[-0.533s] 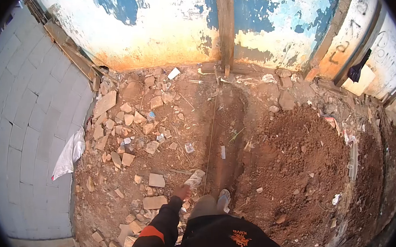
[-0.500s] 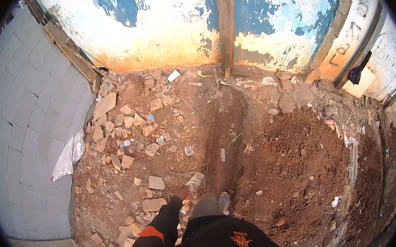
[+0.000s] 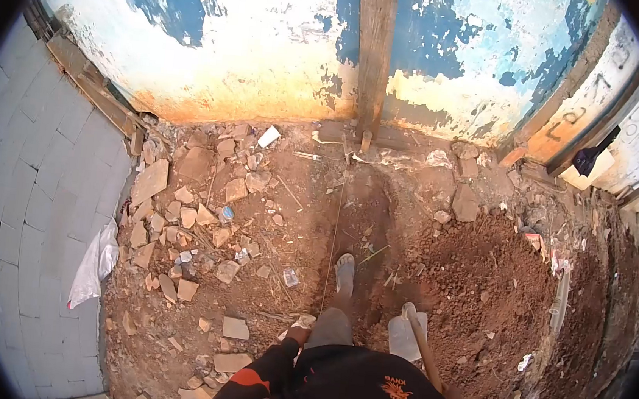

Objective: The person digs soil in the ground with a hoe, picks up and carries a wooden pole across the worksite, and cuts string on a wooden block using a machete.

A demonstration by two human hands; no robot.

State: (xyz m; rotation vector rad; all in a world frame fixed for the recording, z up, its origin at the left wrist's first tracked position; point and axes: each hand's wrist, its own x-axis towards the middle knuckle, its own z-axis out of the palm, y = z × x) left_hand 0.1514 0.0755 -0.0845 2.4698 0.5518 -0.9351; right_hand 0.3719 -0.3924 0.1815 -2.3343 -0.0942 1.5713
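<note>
On the right, a hoe (image 3: pixel 404 338) with a pale flat blade and a wooden handle lies over loose red soil. Its handle slants back towards my body, and my right hand (image 3: pixel 455 397) is closed around it, partly hidden by my jacket. My left hand (image 3: pixel 297 335) hangs low beside my grey trouser leg (image 3: pixel 330 328), near a whitish crumpled scrap (image 3: pixel 305 321) on the ground; its fingers are too unclear to read. My foot (image 3: pixel 344 274) stands in a shallow trench (image 3: pixel 368 204), beside a taut string (image 3: pixel 335 239).
Broken tiles and rubble (image 3: pixel 186 290) litter the left, beside a grey block wall (image 3: pixel 34 250) and a white sack (image 3: pixel 95 265). Ahead stands a peeling painted wall (image 3: pixel 271 58) with a wooden post (image 3: pixel 374 60). Dug soil (image 3: pixel 494 291) is heaped on the right.
The hoe has come into view on the right with my right hand on it. My foot has stepped forward into the trench, covering the white scrap's spot. My left hand has drawn back slightly.
</note>
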